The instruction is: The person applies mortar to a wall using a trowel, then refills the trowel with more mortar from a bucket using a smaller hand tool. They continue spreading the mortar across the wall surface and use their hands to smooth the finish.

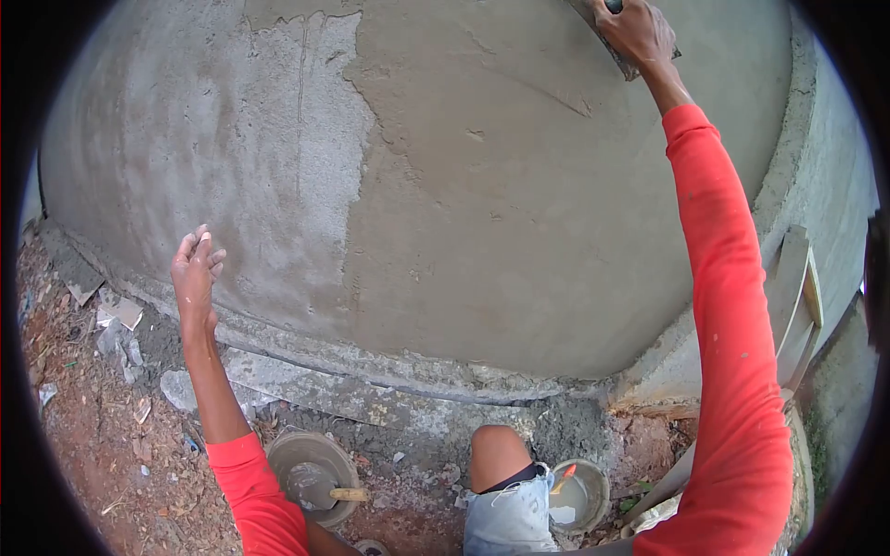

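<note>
My right hand point(640, 32) is closed round the dark handle of a plastering trowel point(607, 37), high on the wall at the upper right. The trowel's flat blade lies against the wet grey plaster point(501, 204); part of it is hidden by my hand or cut off by the frame edge. My left hand point(195, 273) is raised in front of the bare, lighter part of the wall point(241, 139). Its fingers are loosely bent and apart, smeared with grey, and hold nothing. A ragged edge divides the fresh plaster from the bare surface.
Below stands a bucket point(278, 449) with grey mix and a wooden-handled tool point(349, 495). A second bucket point(604, 496) with pale liquid and a brush-like item is beside my knee point(499, 454). Boards point(793, 287) lean at the right; rubble litters the ground point(120, 435).
</note>
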The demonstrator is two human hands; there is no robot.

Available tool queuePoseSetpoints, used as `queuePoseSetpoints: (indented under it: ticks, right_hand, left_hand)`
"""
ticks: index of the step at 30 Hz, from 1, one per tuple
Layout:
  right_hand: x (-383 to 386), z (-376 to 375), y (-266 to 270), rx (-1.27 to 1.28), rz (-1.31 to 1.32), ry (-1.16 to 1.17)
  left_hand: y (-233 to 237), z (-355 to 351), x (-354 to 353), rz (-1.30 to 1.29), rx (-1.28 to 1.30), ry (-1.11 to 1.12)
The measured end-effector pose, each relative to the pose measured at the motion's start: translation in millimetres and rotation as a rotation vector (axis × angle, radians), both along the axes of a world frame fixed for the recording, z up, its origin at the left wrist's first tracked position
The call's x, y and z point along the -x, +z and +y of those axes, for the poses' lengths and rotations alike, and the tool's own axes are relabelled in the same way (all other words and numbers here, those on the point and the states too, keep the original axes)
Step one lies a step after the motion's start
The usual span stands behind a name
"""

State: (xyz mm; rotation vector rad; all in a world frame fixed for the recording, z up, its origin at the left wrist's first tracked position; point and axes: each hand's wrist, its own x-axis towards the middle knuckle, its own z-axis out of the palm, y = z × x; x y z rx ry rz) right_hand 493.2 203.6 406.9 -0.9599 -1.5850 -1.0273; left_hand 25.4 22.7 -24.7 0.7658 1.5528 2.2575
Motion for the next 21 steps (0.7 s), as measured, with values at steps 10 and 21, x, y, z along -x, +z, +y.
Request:
queuePoseSetpoints:
  ticks: [10, 21]
  right_hand:
    - [-38.4, 49.3, -206.5, 0.115, -0.800, 0.046]
    - [84.8, 19.9, 4.4, -0.010, -0.090, -0.015]
  left_hand:
    - [-2.3, -0.6, 1.8, -0.013, 0.025, -0.026]
    - [13.9, 17.4, 13.0, -0.001, 0.007, 0.060]
